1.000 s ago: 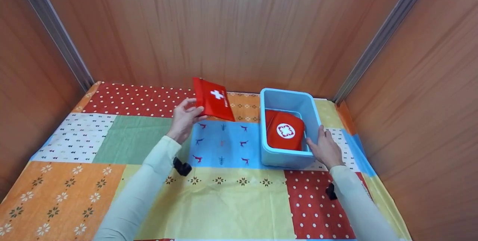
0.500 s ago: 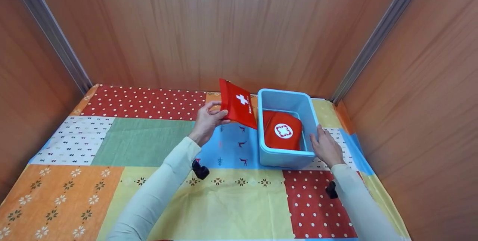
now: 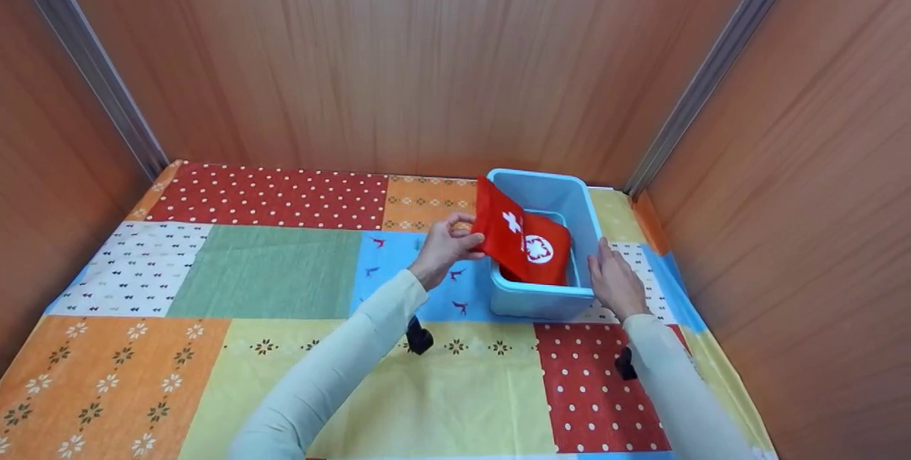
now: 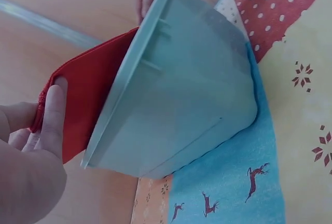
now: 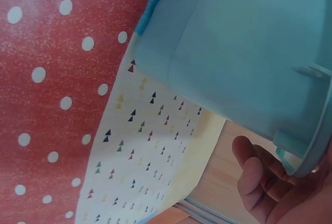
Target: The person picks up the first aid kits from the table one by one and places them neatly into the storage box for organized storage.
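Note:
A flat red first aid pouch (image 3: 502, 239) with a white cross hangs tilted over the left side of a light blue plastic bin (image 3: 541, 301). My left hand (image 3: 445, 249) pinches its left edge between thumb and fingers. In the left wrist view the pouch (image 4: 91, 92) slants past the bin's rim (image 4: 132, 60), its lower part hidden behind the wall. Inside the bin lies a red case (image 3: 555, 233) with a round white emblem, partly covered by the pouch. My right hand (image 3: 618, 280) holds the bin's right rim, its fingers (image 5: 252, 175) curled on the outer side.
A patchwork cloth (image 3: 263, 268) covers the table under the bin. Wooden panels (image 3: 398, 61) rise at the back and both sides, the back one close behind the bin. Each wrist carries a small black camera (image 3: 419, 338).
My left hand has carried the pouch rightward, from above the cloth to over the bin's left rim. The right hand has stayed at the bin's right rim.

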### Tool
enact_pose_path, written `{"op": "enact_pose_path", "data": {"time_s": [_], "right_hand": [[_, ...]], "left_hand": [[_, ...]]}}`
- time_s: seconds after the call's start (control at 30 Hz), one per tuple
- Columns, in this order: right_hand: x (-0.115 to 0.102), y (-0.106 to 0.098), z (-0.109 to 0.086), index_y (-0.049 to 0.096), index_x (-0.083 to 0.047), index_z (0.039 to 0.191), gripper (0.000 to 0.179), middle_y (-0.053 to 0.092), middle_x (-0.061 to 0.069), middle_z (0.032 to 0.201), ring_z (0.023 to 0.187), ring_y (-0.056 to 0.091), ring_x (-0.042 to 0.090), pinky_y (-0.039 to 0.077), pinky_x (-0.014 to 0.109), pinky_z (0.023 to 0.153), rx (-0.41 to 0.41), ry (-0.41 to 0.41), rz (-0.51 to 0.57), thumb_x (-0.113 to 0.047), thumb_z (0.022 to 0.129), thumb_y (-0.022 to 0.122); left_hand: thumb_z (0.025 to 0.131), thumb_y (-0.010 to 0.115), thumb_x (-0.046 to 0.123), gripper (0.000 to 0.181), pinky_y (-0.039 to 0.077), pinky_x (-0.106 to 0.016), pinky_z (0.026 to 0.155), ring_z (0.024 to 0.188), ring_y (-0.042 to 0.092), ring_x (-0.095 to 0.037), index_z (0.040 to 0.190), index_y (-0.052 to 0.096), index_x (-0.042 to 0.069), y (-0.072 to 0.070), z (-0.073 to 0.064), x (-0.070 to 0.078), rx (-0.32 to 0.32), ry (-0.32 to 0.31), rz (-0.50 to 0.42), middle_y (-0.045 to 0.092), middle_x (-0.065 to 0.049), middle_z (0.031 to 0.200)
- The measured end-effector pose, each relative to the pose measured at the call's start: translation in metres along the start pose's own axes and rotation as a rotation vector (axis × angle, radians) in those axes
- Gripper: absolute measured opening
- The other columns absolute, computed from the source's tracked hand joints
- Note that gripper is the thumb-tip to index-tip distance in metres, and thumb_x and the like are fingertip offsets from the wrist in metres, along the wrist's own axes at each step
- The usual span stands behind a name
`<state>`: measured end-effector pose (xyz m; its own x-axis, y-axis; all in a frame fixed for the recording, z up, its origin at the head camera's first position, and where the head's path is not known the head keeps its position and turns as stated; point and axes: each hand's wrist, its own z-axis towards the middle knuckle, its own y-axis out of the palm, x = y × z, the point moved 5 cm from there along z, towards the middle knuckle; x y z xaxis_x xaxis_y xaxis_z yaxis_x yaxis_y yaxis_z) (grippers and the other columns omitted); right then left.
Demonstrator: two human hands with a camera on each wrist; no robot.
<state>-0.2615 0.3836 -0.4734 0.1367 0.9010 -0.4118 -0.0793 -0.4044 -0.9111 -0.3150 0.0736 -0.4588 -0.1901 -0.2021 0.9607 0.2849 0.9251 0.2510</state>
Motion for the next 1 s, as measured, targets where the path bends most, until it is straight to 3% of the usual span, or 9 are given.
{"op": "enact_pose_path", "data": {"time_s": [0.17, 0.3, 0.5, 0.73, 0.87, 1.0], "right_hand": [[-0.001, 0.0, 0.001, 0.022, 0.003, 0.16, 0.064, 0.056, 0.027, 0.121, 0.115, 0.061, 0.044, 0.055, 0.056, 0.093, 0.018, -0.021, -0.02, -0.028, 0.109, 0.044], [0.0, 0.001, 0.0, 0.021, 0.002, 0.161, 0.063, 0.056, 0.026, 0.116, 0.103, 0.063, 0.04, 0.06, 0.05, 0.081, 0.014, -0.016, -0.016, -0.028, 0.11, 0.044], [-0.001, 0.002, 0.002, 0.018, 0.0, 0.162, 0.065, 0.055, 0.026, 0.125, 0.115, 0.06, 0.041, 0.057, 0.053, 0.092, -0.002, -0.005, -0.001, -0.029, 0.11, 0.045], [-0.002, 0.004, 0.001, 0.016, -0.002, 0.163, 0.067, 0.052, 0.027, 0.134, 0.127, 0.055, 0.043, 0.053, 0.055, 0.099, -0.029, 0.02, 0.022, -0.031, 0.11, 0.045], [-0.003, 0.001, 0.0, 0.015, -0.002, 0.163, 0.068, 0.048, 0.028, 0.141, 0.132, 0.051, 0.045, 0.05, 0.057, 0.102, -0.035, 0.019, 0.033, -0.032, 0.11, 0.045], [-0.001, -0.002, 0.0, 0.014, -0.002, 0.163, 0.068, 0.045, 0.028, 0.147, 0.135, 0.048, 0.046, 0.049, 0.059, 0.103, -0.037, 0.023, 0.047, -0.033, 0.11, 0.044]], "left_hand": [[0.095, 0.075, 0.01, 0.033, 0.063, -0.038, 0.076, 0.09, 0.076, -0.028, 0.123, 0.058, 0.005, 0.013, 0.003, -0.004, 0.002, 0.001, 0.164, 0.074, -0.014, 0.111], [0.094, 0.077, 0.015, 0.033, 0.063, -0.035, 0.073, 0.082, 0.073, -0.024, 0.121, 0.06, 0.006, 0.019, 0.004, -0.006, 0.042, 0.01, 0.37, 0.071, -0.009, 0.1], [0.099, 0.069, 0.015, 0.042, 0.058, -0.029, 0.07, 0.084, 0.066, -0.023, 0.139, 0.06, 0.005, 0.028, 0.009, -0.005, 0.05, 0.01, 0.595, 0.065, -0.008, 0.096], [0.1, 0.068, 0.013, 0.045, 0.061, -0.031, 0.077, 0.1, 0.062, -0.021, 0.144, 0.058, 0.005, 0.035, 0.01, -0.006, 0.02, 0.004, 0.699, 0.061, -0.011, 0.125], [0.1, 0.069, 0.016, 0.039, 0.059, -0.031, 0.074, 0.098, 0.059, -0.022, 0.137, 0.062, 0.006, 0.027, 0.006, -0.006, 0.038, 0.032, 0.7, 0.06, -0.009, 0.115], [0.102, 0.065, 0.02, 0.026, 0.056, -0.03, 0.067, 0.087, 0.06, -0.022, 0.126, 0.065, 0.008, 0.009, 0.002, -0.005, 0.043, 0.053, 0.667, 0.061, -0.007, 0.102]]}}
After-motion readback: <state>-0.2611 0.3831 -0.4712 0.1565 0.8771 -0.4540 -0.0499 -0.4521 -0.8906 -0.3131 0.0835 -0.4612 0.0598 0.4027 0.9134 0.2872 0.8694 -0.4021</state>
